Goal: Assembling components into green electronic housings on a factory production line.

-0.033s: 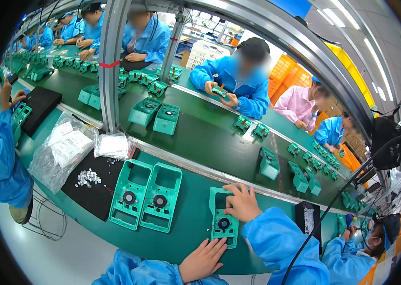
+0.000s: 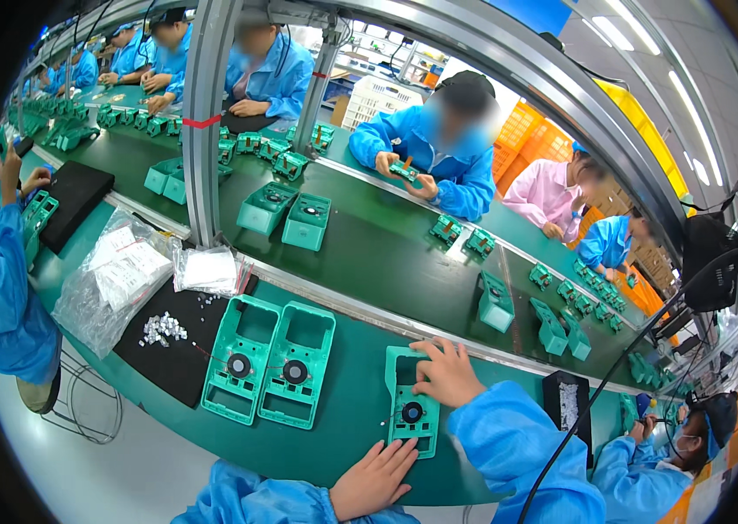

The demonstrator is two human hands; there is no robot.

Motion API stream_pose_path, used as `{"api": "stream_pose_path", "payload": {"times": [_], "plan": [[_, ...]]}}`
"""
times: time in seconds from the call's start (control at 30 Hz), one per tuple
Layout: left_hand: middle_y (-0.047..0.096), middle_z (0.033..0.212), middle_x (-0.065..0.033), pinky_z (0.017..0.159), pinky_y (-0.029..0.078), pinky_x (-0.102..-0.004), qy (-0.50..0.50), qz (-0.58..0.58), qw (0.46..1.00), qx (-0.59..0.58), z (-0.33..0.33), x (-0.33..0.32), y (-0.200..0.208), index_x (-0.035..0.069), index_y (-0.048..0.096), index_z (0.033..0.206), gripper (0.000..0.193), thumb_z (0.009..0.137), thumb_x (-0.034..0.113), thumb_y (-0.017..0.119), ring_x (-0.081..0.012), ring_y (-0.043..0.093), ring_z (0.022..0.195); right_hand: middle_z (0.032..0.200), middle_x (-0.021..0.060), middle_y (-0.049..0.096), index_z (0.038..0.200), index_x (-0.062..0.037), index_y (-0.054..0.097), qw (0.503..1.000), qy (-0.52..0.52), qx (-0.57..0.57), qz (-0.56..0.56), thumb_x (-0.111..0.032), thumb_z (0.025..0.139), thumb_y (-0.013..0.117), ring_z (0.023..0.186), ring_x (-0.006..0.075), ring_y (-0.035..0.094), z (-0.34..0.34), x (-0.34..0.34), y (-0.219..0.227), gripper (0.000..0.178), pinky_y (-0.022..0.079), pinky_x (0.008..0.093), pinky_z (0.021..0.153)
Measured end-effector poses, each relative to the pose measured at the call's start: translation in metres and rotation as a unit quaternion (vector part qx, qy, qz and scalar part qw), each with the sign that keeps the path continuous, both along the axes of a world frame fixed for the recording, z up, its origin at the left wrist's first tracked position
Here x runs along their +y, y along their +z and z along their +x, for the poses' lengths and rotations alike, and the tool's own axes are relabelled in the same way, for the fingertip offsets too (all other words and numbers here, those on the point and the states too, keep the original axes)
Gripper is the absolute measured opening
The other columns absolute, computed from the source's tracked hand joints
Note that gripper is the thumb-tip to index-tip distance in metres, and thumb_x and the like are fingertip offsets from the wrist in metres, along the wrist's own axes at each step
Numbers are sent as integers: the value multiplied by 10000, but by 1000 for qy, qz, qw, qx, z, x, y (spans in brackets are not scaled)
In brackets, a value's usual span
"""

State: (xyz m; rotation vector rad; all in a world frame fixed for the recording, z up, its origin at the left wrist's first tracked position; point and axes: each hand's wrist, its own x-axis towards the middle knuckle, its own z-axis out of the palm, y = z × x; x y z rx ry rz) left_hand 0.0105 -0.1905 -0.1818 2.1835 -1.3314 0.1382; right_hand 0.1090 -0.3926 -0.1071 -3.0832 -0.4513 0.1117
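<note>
Fingers [image 2: 428, 351] of our right hand [image 2: 449, 374] spread flat over the upper part of a green plastic housing [image 2: 411, 410], pressing down on it rather than closing around it; nothing is gripped. Our left hand [image 2: 375, 478] lies open, palm down, on the green surface [image 2: 347, 419], its fingertips touching the housing's lower edge, also holding nothing. That housing lies flat, face up, near the front edge of the surface, between our two hands, with a round black part set in its middle and a window opening under our right fingers. To its left, well apart, we note two more green housings [image 2: 270, 363] lying side by side, touching, each with the same black round part. Further left sits a black mat [image 2: 179, 354] carrying a small heap of white parts [image 2: 163, 329], one corner of the nearer housing overlapping the mat. Beyond the mat lie clear plastic bags [image 2: 116, 279] with white contents. To our right a small black tray [image 2: 566, 405] holds tiny pale pieces. Behind a metal rail, a darker conveyor belt [image 2: 386, 253] carries green boxes and assemblies. Across it a person in a blue coat [image 2: 448, 166] holds a small green piece in both hands. Another blue sleeve [image 2: 2, 288] shows at our left.
</note>
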Motion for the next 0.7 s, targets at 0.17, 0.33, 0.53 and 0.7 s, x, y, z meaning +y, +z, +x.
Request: {"api": "stream_pose_path", "payload": {"times": [0.17,0.33,0.53,0.7], "plan": [[364,1324,-173,1038,232,-429,-6,-27,999,28,-2,-1,-9,-15,398,1249,563,801,291,547,-317,345,1218,1165,6,495,1015,-200,551,950,249,-183,-37,-102,694,578,1109,268,445,6,5,12,336,387,401,889],[380,1309,-178,1027,249,-440,-28,-34,997,57,5,15,3,-3,413,1239,531,802,266,553,-339,364,1196,1079,-17,516,954,-206,551,909,334,-230,-93,-140,736,519,1063,230,465,16,10,-2,230,402,368,866],[512,1151,-220,933,333,-496,201,-120,970,-64,43,151,14,6,567,1002,418,608,125,637,-394,465,1076,811,-29,526,900,-173,580,948,220,-218,-73,-135,714,538,812,170,525,36,-47,6,194,413,323,703],[529,1067,-137,838,390,-384,518,-165,836,-67,83,229,14,-3,549,929,251,678,-10,566,-318,496,971,857,70,611,888,-110,612,981,-89,-172,-24,-200,767,538,851,278,571,80,-106,-12,168,413,375,688]]}}
